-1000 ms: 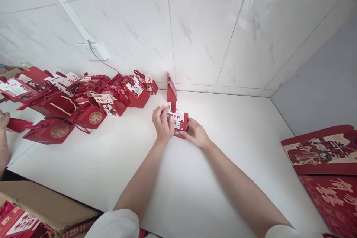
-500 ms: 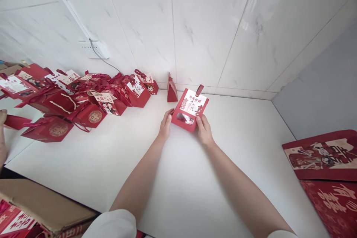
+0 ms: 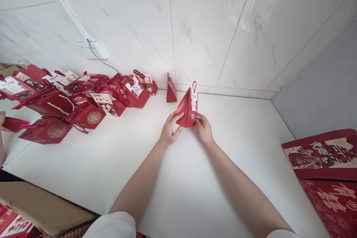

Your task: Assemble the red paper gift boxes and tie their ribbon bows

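Note:
A red gift box with a ribbon loop on top and a white printed label stands between my hands on the white table. Its plain triangular side faces me, and the label and small window are turned to the right. My left hand grips the left side, fingers laid along the red panel. The right side is held by my right hand, its fingers partly hidden behind the box. Just behind, a narrow red box stands near the wall.
Several red gift boxes crowd the left against the tiled wall. A cardboard carton is at lower left, red printed bags at right. Another person's hand holds a red piece at the far left edge.
The box has been turned, so its labelled front, which faced me before, now points right and its side shows. My left hand's fingers have shifted onto the side panel.

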Motion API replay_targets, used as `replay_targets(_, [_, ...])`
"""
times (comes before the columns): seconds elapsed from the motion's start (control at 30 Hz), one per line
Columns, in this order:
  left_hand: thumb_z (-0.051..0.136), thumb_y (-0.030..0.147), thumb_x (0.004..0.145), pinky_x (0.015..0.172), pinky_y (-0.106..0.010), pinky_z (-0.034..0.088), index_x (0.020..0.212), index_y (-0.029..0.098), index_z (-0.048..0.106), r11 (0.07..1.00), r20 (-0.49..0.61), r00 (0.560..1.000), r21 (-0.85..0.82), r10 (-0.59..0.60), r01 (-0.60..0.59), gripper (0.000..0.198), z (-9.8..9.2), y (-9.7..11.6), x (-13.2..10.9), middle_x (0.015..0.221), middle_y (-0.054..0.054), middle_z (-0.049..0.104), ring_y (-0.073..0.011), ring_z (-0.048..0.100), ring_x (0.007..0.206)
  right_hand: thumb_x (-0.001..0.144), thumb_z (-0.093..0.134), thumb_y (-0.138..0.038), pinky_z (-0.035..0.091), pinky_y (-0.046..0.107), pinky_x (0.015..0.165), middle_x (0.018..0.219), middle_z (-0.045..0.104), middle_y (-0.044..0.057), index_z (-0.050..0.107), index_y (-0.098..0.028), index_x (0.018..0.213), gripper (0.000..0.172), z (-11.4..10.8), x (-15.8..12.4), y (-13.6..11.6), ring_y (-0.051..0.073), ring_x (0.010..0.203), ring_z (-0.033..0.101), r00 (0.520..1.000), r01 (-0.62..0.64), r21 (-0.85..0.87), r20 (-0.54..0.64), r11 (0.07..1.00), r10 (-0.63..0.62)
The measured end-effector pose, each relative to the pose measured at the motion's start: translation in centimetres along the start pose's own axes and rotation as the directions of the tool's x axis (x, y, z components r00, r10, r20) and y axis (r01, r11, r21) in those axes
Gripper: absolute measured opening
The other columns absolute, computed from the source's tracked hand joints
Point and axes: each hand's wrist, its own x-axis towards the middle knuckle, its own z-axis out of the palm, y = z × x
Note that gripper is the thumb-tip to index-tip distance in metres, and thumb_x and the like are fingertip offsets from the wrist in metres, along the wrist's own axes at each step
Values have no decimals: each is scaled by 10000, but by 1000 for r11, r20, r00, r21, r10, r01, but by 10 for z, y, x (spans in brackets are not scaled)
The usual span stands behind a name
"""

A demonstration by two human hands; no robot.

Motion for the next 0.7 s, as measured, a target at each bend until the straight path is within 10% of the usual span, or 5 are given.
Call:
replay_targets(0.2, [402,448,883,1063,-454,342,1380,235,398,994,122,988,46,93,-99,541,3,9,-2,1393,-121,385,-279,378,1291,849,429,-314,483,400,854,1059,665,62,564,-210,1136,334,0,-2,-6,219,916,629,997,-80,-80,-25,994,79])
replay_targets(0.47, [338,571,892,1130,-473,229,1397,262,382,998,-124,990,-13,-70,69,594,5,-11,-2,1558,-55,15,-312,186,1402,852,520,-399,496,401,845,1196,601,82,533,-221,1170,365,-1,-7,-13,240,1006,599,1000,10,68,-12,998,-10])
replay_targets(0.7, [344,484,929,1076,-410,342,1243,207,556,910,-228,883,-162,-410,381,469,6,-34,-2,1338,-100,504,-239,446,1262,860,559,-446,345,444,1071,1475,325,38,481,-305,1317,485,-3,-13,-24,251,1366,278,977,201,-64,83,977,-196])
